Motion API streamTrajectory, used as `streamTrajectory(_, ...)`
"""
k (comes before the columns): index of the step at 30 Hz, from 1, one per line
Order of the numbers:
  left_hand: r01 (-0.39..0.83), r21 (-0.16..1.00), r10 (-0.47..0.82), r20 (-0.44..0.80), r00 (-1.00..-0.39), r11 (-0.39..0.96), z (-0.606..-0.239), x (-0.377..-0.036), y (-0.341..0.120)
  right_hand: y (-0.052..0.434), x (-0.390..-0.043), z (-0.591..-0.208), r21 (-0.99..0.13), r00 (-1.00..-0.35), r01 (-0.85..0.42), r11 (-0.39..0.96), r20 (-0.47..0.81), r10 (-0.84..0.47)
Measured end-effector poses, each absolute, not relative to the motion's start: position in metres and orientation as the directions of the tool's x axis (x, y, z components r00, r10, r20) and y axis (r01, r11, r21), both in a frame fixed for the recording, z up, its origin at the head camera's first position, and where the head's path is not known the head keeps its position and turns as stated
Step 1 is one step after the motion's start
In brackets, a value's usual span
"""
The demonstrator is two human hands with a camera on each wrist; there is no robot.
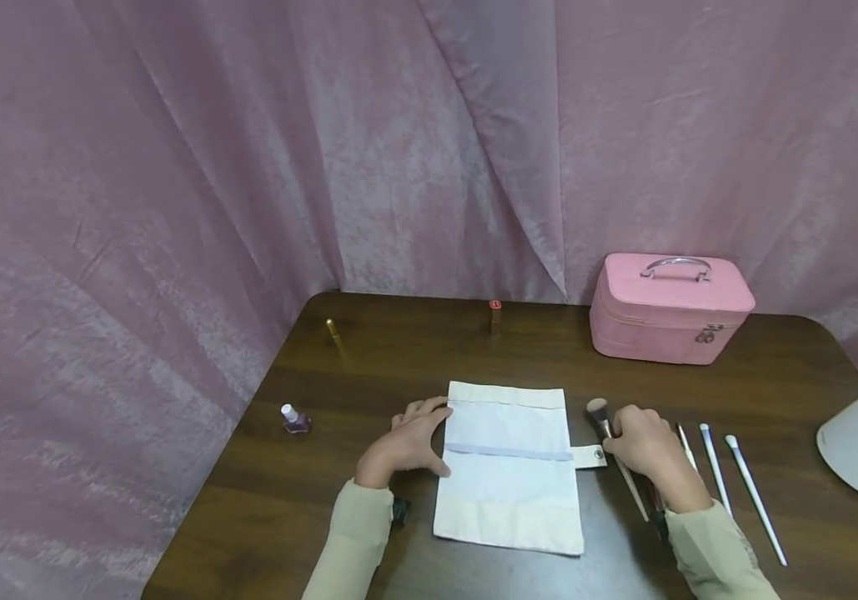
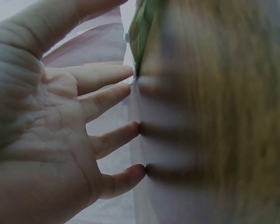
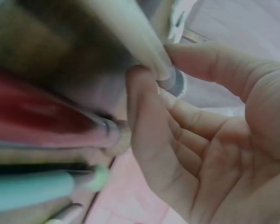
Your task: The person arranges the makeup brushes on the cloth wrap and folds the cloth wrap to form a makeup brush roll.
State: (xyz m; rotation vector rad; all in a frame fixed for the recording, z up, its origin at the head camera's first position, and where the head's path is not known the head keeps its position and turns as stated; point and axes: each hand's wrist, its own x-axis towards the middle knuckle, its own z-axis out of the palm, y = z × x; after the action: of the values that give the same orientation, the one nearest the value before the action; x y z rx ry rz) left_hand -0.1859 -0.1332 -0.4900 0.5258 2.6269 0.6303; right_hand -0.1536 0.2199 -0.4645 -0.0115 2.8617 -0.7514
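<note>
No readable text or labels

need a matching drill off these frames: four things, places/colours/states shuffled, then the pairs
Things
1. wide brush
2. cloth
3. case
4. nail polish

Match
A. pink, closed
B. purple, white-capped
C. pinched by the right hand
D. spread flat, at the left hand's fingertips

Pairs: 1-C, 2-D, 3-A, 4-B
</note>
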Motion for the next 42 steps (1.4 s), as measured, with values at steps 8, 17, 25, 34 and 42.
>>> streamTrajectory(8, 0.263, 0.505, 0.440, -0.269, -0.857, 0.822, -0.493, -0.187, -0.134, 0.222, -0.159, -0.450, -0.540, -0.993, -0.004, 0.841, -0.094, -0.065)
streamTrajectory(17, 0.262, 0.515, 0.446, -0.272, -0.853, 0.816, -0.493, -0.185, -0.136, 0.218, -0.167, -0.446, -0.679, -0.997, -0.044, 0.733, -0.010, -0.070)
streamTrajectory(25, 0.266, 0.547, 0.461, -0.256, -0.850, 0.794, -0.493, -0.185, -0.136, 0.206, -0.178, -0.443, -0.808, -0.995, -0.098, 0.582, 0.073, -0.067)
streamTrajectory(34, 0.267, 0.585, 0.486, -0.255, -0.836, 0.766, -0.497, -0.185, -0.137, 0.182, -0.192, -0.442, -0.918, -0.995, -0.100, 0.383, 0.093, -0.036)
streamTrajectory(42, 0.271, 0.552, 0.475, -0.267, -0.838, 0.789, -0.497, -0.186, -0.136, 0.161, -0.202, -0.444, -0.969, -0.996, -0.084, 0.231, 0.079, -0.033)
